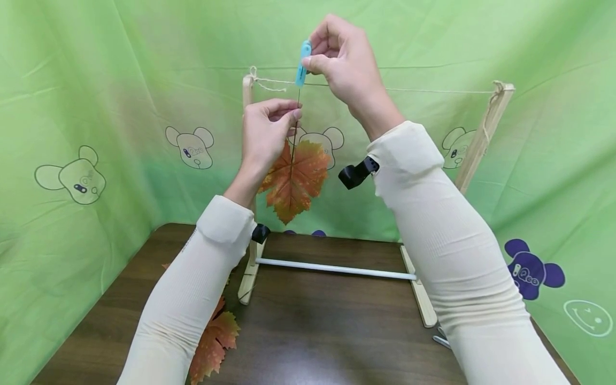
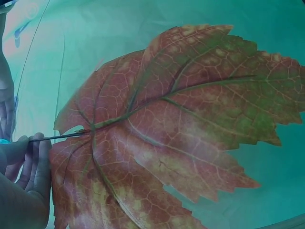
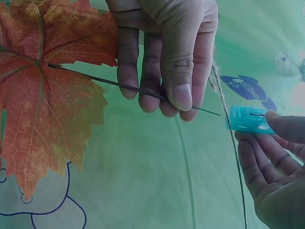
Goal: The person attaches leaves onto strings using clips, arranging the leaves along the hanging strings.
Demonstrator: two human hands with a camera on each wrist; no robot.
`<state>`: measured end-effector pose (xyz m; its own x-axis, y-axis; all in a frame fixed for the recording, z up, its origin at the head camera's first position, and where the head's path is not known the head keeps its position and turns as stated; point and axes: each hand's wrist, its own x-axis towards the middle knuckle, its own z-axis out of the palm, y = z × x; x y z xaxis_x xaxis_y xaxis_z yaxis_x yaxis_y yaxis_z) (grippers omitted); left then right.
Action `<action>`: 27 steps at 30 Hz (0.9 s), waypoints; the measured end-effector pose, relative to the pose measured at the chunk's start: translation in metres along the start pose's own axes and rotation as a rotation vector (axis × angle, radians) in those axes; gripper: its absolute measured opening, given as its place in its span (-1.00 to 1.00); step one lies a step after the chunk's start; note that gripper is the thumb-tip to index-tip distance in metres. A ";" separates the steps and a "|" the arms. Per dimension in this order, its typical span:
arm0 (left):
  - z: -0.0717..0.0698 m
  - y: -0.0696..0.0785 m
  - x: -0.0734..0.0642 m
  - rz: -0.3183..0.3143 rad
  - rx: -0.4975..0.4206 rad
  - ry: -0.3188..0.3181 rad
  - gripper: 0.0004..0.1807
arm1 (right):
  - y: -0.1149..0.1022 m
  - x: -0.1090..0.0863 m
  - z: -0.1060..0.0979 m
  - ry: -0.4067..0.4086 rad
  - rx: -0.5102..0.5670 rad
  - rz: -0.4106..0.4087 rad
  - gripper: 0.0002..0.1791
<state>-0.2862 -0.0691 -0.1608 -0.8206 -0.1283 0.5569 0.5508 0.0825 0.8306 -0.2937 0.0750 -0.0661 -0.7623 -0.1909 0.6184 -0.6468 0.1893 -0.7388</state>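
Note:
My left hand point(image 1: 269, 128) pinches the thin dark stem point(image 3: 114, 83) of an orange-red maple leaf point(image 1: 298, 176) between thumb and fingertips. The blade hangs below that hand in the head view and spreads wide across the left wrist view. Higher up, my right hand point(image 1: 348, 67) holds a small light blue plastic clip point(image 1: 303, 64) between thumb and fingers. The stem's tip points up at the clip's lower end, right by the twine point(image 3: 233, 138), which overlaps the clip's near end in the right wrist view.
The twine runs between two wooden posts point(image 1: 483, 136) of a stand joined low down by a white rod point(image 1: 337, 268). More orange leaves point(image 1: 216, 342) lie on the brown table point(image 1: 313, 321) by my left forearm. A green printed curtain point(image 1: 135, 80) surrounds the table.

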 end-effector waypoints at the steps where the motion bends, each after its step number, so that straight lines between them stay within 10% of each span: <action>1: 0.000 0.000 0.000 0.001 -0.003 0.000 -0.81 | 0.000 0.001 0.000 -0.003 -0.003 0.004 -0.73; 27: 0.003 0.008 0.004 -0.018 -0.012 0.026 -0.80 | 0.002 0.004 0.000 -0.088 0.034 0.058 -0.82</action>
<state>-0.2856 -0.0657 -0.1519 -0.8265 -0.1551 0.5412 0.5377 0.0676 0.8404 -0.2981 0.0745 -0.0649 -0.7923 -0.2649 0.5496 -0.5994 0.1701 -0.7822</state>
